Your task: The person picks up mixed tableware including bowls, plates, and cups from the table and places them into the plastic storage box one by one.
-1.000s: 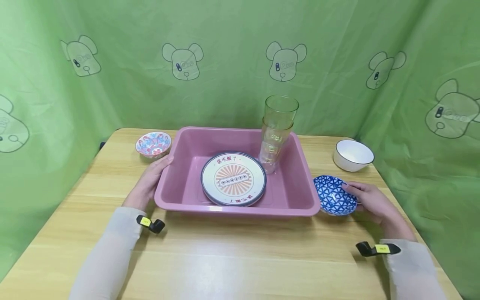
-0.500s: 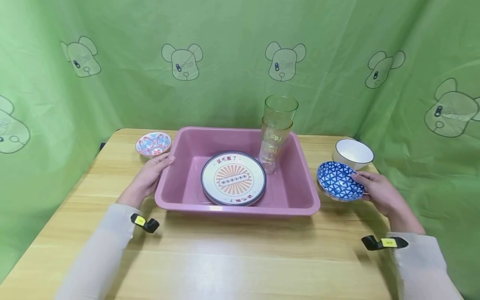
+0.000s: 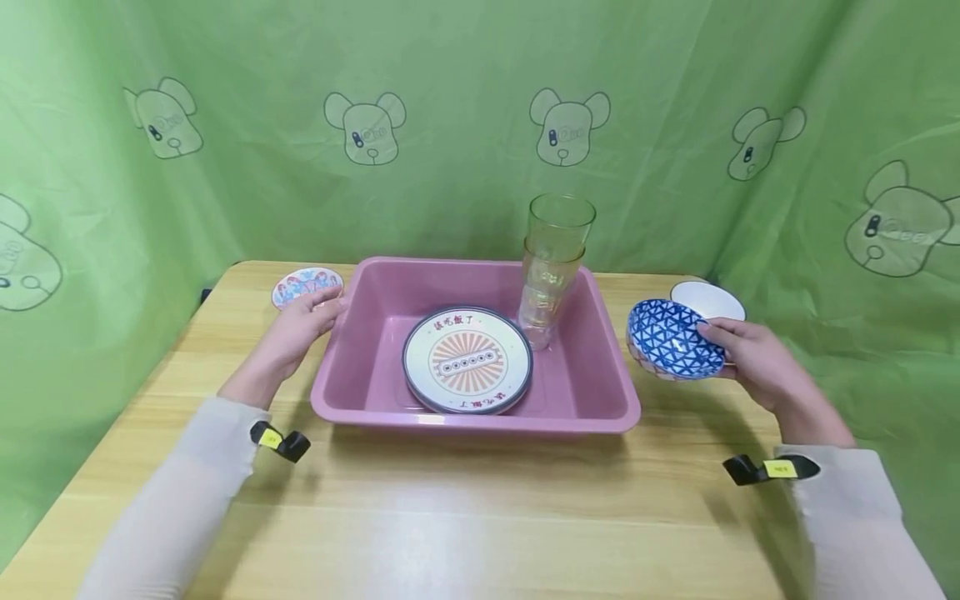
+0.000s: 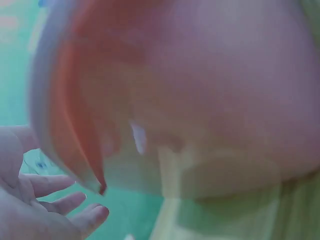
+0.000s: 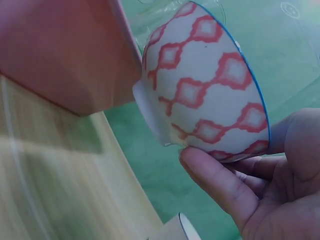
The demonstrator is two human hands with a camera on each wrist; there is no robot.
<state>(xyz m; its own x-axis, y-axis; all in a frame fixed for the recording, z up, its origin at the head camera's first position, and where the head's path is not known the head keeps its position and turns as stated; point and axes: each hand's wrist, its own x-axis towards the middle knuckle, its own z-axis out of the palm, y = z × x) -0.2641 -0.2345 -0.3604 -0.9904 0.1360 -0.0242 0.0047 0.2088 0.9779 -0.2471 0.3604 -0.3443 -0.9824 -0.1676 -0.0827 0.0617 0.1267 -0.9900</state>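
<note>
My right hand (image 3: 757, 367) pinches a bowl (image 3: 671, 342) by its rim, thumb inside and fingers beneath. Inside, the bowl has a blue triangle pattern; the right wrist view shows red diamonds on its white outside (image 5: 192, 90). It is held tilted above the table, to the right of a pink plastic tub (image 3: 472, 422). At the tub's left rim is my left hand (image 3: 288, 337), its fingers loosely extended, as the left wrist view also shows. Behind those fingers sits a small pink-and-blue patterned bowl (image 3: 300, 285), partly covered by them.
Inside the tub lie stacked plates (image 3: 468, 358), and nested tall glasses (image 3: 555, 258) lean in its back right corner. A white bowl (image 3: 705, 298) stands at the back right of the wooden table (image 3: 450, 508). Green curtains (image 3: 465, 50) surround the table.
My right hand has lifted the blue-patterned bowl off the table, up and toward the back, where it now overlaps the white bowl. My left hand has loosened from the tub's rim and shifted slightly back.
</note>
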